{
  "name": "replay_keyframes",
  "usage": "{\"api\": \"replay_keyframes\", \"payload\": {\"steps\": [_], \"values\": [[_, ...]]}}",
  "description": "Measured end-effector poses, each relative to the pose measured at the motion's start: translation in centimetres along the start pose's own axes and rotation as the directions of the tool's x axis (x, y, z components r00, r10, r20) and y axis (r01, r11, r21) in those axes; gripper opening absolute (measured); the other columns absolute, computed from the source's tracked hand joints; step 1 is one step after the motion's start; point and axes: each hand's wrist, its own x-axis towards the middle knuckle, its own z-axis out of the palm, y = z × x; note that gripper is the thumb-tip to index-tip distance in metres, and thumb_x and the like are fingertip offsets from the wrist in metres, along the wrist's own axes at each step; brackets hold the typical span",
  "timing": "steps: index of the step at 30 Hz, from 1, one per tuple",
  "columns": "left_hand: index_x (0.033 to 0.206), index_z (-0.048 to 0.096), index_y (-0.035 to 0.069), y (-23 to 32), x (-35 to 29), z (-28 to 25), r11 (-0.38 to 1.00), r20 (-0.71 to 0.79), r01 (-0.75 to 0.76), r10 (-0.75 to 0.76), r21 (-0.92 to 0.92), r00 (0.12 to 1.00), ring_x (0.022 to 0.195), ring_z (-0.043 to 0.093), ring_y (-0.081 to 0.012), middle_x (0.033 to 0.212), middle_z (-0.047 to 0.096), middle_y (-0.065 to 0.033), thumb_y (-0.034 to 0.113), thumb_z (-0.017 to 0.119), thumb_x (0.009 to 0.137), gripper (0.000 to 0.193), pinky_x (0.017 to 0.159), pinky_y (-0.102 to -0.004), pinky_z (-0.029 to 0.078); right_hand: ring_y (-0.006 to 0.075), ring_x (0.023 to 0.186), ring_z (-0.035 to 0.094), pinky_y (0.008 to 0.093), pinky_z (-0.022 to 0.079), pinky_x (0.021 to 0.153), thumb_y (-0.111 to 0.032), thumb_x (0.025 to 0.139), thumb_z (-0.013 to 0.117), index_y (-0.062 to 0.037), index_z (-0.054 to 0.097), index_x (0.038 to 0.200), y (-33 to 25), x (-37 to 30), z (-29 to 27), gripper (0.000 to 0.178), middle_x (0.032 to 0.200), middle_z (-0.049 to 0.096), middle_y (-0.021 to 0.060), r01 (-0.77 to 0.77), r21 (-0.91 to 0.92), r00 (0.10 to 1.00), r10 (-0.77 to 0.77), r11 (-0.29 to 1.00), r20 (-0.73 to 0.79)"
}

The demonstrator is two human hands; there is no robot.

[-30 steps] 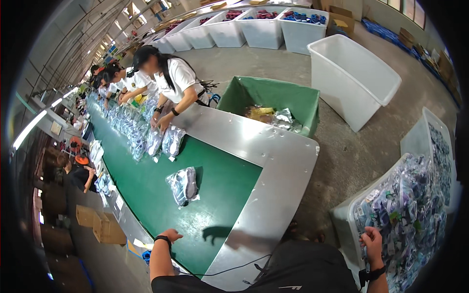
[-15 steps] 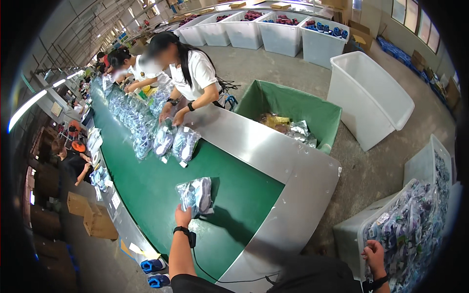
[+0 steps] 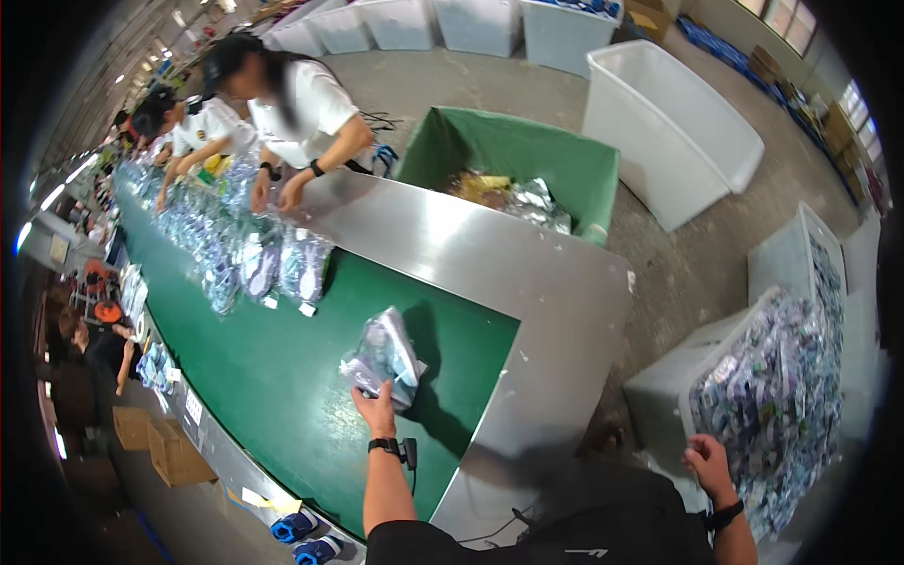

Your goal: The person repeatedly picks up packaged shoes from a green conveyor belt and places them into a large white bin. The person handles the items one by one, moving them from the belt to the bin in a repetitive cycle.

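My left hand grips the near end of a clear plastic bag holding a pair of grey-white shoes. This bag is over the green conveyor belt and casts a shadow to its right. Beside a large white bin, my right hand is loosely curled, with nothing visible in it. Many bagged shoes fill that bin, close to the right hand. Farther along the belt lie more bagged pairs, where a co-worker's hands are busy.
A metal ledge borders the belt. Beyond it stand a green-lined bin with loose bags and a white bin. Cardboard boxes and dark blue shoes are at left. Other people work along the belt.
My view has shifted. My left hand has tilted the bagged shoes more upright over the belt. My right hand stays curled beside the full bin.
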Motion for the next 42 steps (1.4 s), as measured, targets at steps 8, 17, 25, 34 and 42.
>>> {"api": "replay_keyframes", "payload": {"steps": [8, 17, 25, 34, 42], "values": [[0.140, 0.052, 0.008, 3.3, -14.2, 3.9, 0.934, 0.348, -0.228, 0.124, 0.275, 0.929, 0.134, 0.051, -0.0296, 0.149, 0.044, -0.0136, 0.000, 0.069, 0.090, 0.053, 0.093, -0.0364, 0.054, 0.0117, 0.083, 0.069, 0.0270, 0.055, 0.071, -0.011, 0.099, 0.069, 0.0028, 0.064, 0.127, -0.2, -0.7, 0.0, 0.032, 0.094, 0.071, 0.0055, -0.049, 0.085, 0.999, 0.048, 0.995, 0.020], [0.170, 0.007, 0.018, 4.9, -17.5, 10.7, 0.886, 0.203, 0.422, -0.386, -0.190, 0.900, 0.132, 0.056, -0.0365, 0.159, 0.038, -0.0189, 0.020, 0.066, 0.099, 0.092, 0.105, -0.0530, 0.054, 0.0108, 0.088, 0.068, 0.0269, 0.055, 0.076, -0.011, 0.101, 0.068, 0.0010, 0.062, 0.131, -0.3, -1.8, -0.6, 0.033, 0.100, 0.070, 0.0051, -0.028, 0.241, 0.996, 0.006, 0.970, 0.092], [0.164, 0.032, 0.012, 14.7, -21.8, 16.4, 0.764, 0.764, 0.606, -0.252, -0.220, 0.594, 0.134, 0.058, -0.0358, 0.155, 0.050, -0.0168, 0.018, 0.060, 0.090, 0.079, 0.109, -0.0493, 0.053, 0.0135, 0.087, 0.066, 0.0297, 0.055, 0.078, -0.011, 0.096, 0.073, -0.0020, 0.066, 0.129, -3.2, -4.8, -4.5, 0.034, 0.101, 0.069, 0.0049, 0.374, 0.003, 0.922, -0.372, 0.927, -0.106], [0.163, 0.035, 0.008, 23.5, -34.1, 24.3, 0.740, 0.963, 0.661, -0.250, 0.127, 0.095, 0.137, 0.056, -0.0360, 0.154, 0.053, -0.0172, 0.025, 0.063, 0.087, 0.083, 0.116, -0.0486, 0.046, 0.0331, 0.114, 0.066, 0.0419, 0.055, 0.095, -0.009, 0.087, 0.077, -0.0118, 0.062, 0.141, -6.2, -8.7, -10.1, 0.057, 0.126, 0.065, 0.0111, 0.693, -0.369, 0.615, -0.775, 0.620, -0.148], [0.152, 0.046, 0.006, 26.2, -46.8, 27.6, 0.800, 0.929, 0.485, -0.360, 0.353, -0.083, 0.127, 0.062, -0.0345, 0.145, 0.059, -0.0172, 0.037, 0.063, 0.091, 0.070, 0.109, -0.0489, 0.050, 0.0373, 0.146, 0.048, 0.0484, 0.043, 0.113, -0.005, 0.085, 0.068, -0.0239, 0.053, 0.151, -1.6, -11.7, -16.8, 0.071, 0.151, 0.052, 0.0152, 0.787, -0.516, 0.352, -0.933, 0.338, -0.074]]}}
